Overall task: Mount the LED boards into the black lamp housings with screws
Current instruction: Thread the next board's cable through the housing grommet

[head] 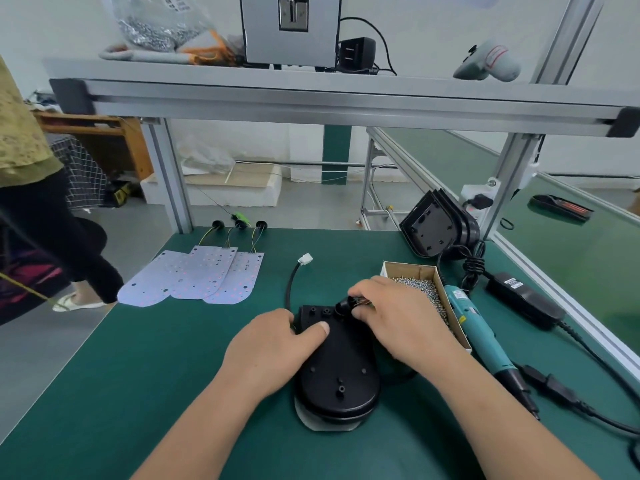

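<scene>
My left hand (pixel 277 341) is gripping the black lamp housing (pixel 341 372); my right hand (pixel 398 315) is pinching its cable grommet (pixel 343 306), beside a cardboard box (pixel 410 270) holding screws (pixel 420 289).

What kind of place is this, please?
Probably a small lamp assembly workshop: a green-matted workbench, LED boards laid out, a box of screws, and an electric screwdriver beside it.
</scene>
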`<state>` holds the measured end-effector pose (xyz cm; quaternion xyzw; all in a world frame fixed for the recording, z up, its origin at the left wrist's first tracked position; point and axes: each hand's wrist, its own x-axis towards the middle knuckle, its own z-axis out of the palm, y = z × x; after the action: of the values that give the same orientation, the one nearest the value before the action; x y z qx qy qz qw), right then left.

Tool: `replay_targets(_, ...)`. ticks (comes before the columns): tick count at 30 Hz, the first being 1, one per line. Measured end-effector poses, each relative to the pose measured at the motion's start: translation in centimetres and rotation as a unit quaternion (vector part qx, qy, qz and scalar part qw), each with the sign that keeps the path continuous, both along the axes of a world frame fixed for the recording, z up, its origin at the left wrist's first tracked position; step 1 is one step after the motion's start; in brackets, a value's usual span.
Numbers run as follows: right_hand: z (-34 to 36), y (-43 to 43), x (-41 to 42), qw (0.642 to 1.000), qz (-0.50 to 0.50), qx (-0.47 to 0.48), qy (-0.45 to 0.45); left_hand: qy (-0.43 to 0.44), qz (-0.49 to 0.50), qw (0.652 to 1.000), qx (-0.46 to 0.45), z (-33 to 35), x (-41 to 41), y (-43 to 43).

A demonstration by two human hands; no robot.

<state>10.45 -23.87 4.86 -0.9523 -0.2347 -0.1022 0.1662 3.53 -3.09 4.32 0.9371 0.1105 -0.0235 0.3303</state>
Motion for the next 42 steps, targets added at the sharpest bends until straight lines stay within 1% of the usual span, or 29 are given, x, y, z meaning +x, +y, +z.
replay_targets(2, 0.0, 0.0, 0.0, 1.000, 0.007, -0.009, -0.013, 0.001, -0.008, 1.000, 0.013, 0.3, -0.2, 0.0)
replay_targets(4, -0.1, 0.0, 0.0, 0.999, 0.019, -0.037, -0.019, 0.012, -0.013, 1.000, -0.011, 0.6, -0.2, 0.1)
replay_targets(7, -0.2, 0.1, -0.1, 0.999, 0.023, -0.031, 0.005, 0.020, -0.009, 0.994, -0.111, 0.7, -0.1, 0.6)
replay_targets(9, -0.2, -0.1, 0.1, 1.000, 0.017, -0.010, 0.019, 0.025, 0.001, 0.976, -0.215, 0.3, 0.0, 0.8)
replay_targets(10, -0.2, -0.2, 0.1, 1.000, 0.010, -0.001, 0.022, 0.029, 0.010, 0.962, -0.273, 0.2, 0.0, 0.8)
replay_targets(12, -0.1, -0.5, 0.3, 0.999, -0.006, 0.033, 0.027, 0.033, 0.028, 0.921, -0.387, -0.1, 0.2, 0.4)
replay_targets(14, 0.0, -0.7, 0.3, 0.997, -0.013, 0.069, 0.034, 0.013, 0.043, 0.882, -0.470, -0.5, 0.3, -0.3)
replay_targets(18, -0.1, -0.7, 0.3, 0.992, -0.017, 0.117, 0.034, -0.014, 0.042, 0.819, -0.573, -0.8, 0.1, -1.9)
replay_targets(22, -0.1, -0.9, 0.1, 0.977, -0.010, 0.205, 0.054, 0.014, 0.042, 0.728, -0.684, -0.8, 0.0, -2.4)
replay_targets(24, 0.1, -0.9, -0.1, 0.966, 0.000, 0.251, 0.062, 0.016, 0.041, 0.707, -0.706, -0.6, -0.1, -2.5)
replay_targets(28, 0.4, -0.8, -0.5, 0.934, 0.033, 0.345, 0.090, 0.009, 0.043, 0.687, -0.725, -0.6, -0.3, -2.8)
replay_targets(32, 0.6, -0.5, -0.8, 0.920, 0.046, 0.376, 0.104, 0.005, 0.019, 0.676, -0.736, -0.6, -0.7, -3.2)
replay_targets(36, 0.7, -0.3, -0.9, 0.917, 0.052, 0.383, 0.096, -0.020, 0.015, 0.671, -0.741, -0.7, -0.8, -3.0)
replay_targets(39, 0.6, -0.2, -0.6, 0.903, 0.045, 0.410, 0.116, -0.041, -0.001, 0.682, -0.730, -0.6, -1.0, -3.4)
replay_targets(42, 0.5, -0.4, -0.2, 0.885, 0.048, 0.441, 0.143, -0.068, -0.017, 0.715, -0.696, -0.9, -1.0, -3.9)
